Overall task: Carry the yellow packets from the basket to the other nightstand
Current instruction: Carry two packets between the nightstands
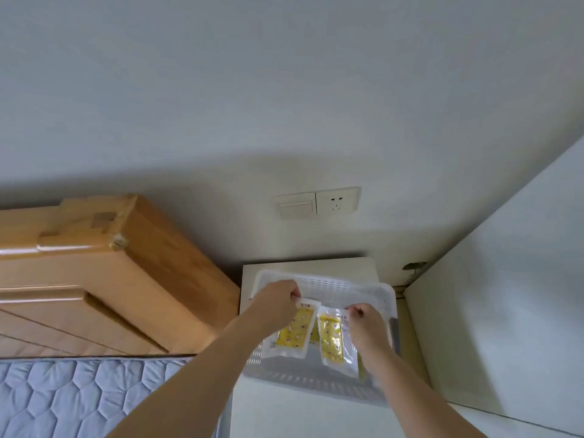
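left hand point(278, 300) pinching yellow packet point(292, 331), right hand point(363, 319) pinching another point(331, 339)

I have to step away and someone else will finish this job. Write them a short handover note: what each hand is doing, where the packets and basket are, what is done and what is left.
Left hand: pinches the top edge of one yellow-printed clear plastic packet, which hangs over the basket.
Right hand: pinches the top of a second yellow packet, also hanging.
The white perforated plastic basket sits on the white nightstand beside the wooden headboard.
Done: both packets gripped and lifted.
Left: carry them to the other nightstand, which is not in view. More yellow shows behind the packets, so check the basket for others.
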Available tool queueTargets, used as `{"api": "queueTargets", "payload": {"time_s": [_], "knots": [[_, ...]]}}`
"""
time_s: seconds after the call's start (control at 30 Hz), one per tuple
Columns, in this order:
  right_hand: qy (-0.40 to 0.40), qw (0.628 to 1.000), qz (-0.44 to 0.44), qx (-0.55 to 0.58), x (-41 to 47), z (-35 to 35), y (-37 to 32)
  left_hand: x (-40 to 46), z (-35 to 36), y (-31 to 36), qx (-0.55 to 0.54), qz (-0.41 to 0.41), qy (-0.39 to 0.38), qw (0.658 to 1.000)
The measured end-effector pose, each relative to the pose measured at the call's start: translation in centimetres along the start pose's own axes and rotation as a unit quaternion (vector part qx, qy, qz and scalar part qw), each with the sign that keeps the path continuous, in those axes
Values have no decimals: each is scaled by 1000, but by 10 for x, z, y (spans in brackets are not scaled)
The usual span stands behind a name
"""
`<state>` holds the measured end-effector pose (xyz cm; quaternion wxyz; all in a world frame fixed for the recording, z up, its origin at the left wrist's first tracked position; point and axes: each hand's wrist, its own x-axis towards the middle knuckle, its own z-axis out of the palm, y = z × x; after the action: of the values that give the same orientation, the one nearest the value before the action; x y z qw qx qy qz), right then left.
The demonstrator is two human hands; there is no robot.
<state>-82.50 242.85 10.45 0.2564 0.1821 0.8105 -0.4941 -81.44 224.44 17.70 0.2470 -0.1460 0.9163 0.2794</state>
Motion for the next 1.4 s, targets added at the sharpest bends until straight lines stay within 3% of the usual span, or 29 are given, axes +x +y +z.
{"api": "queueTargets", "payload": {"time_s": [0.17, 0.43, 0.6, 0.77, 0.93, 1.13, 1.27, 1.4], "knots": [[-17, 997, 70, -4, 45, 48, 49, 47, 53, -37, 27, -15, -52, 998], [-27, 995, 76, -64, 63, 74, 72, 80, 81, -66, 38, -58, -83, 994], [-29, 983, 20, -178, 56, 73, 66, 87, 89, -69, 49, -69, -88, 992], [-27, 933, -72, -352, 57, 73, 64, 90, 99, -75, 50, -72, -105, 991], [-54, 941, -30, -334, 63, 74, 65, 95, 110, -85, 61, -67, -106, 990], [-53, 952, -9, -301, 65, 78, 70, 96, 120, -88, 263, 12, -81, 961], [-51, 922, -56, -381, 64, 78, 68, 96, 126, -88, 376, 64, -67, 922], [-45, 880, -98, -463, 62, 78, 64, 91, 126, -86, 404, 82, -68, 908]]}}
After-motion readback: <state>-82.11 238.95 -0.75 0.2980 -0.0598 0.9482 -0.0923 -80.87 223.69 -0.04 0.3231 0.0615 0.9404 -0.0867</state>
